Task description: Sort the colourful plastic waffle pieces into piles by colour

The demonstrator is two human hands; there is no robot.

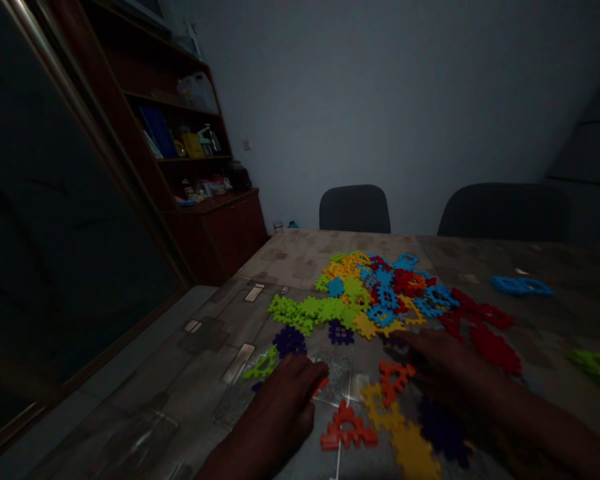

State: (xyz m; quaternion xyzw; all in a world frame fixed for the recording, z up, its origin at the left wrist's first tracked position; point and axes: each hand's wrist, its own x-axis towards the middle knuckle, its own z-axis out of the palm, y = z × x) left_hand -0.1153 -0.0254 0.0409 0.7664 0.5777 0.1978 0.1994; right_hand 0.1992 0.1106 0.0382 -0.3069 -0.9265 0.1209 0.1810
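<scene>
While the room is dimly lit, inspection remains possible across a large table point(545, 320) with a patterned, stone-effect cover, which stands beside a dark wooden shelf unit point(180, 133) and faces two dark chairs point(355, 210) at its far side. A heap of interlocking plastic toy pieces point(365, 293) in green, yellow, blue and red occupies the middle of the table, with looser pieces lying nearer the person and off to the right. These include a blue piece point(521, 285) and a red cluster point(483, 333). The pieces overlap and some appear linked, so a pull on one could drag or scatter its neighbours. A forearm swept across the near pieces could shift them, and the poor light could cause a dark purple piece point(443, 430) to be missed against the shadowed table. The pieces appear flat, with lattice bodies and toothed edges; no damage is visible, though close detail is lost in the gloom. A clear plastic sheet point(336, 377) lies between the hands. The right hand point(445, 353) is released, palm down with fingers extended, near an orange piece point(393, 381). The left hand point(285, 400) is curled, its fingertips at a small orange-red piece point(321, 385); whether it is grasping that piece cannot be determined.
</scene>
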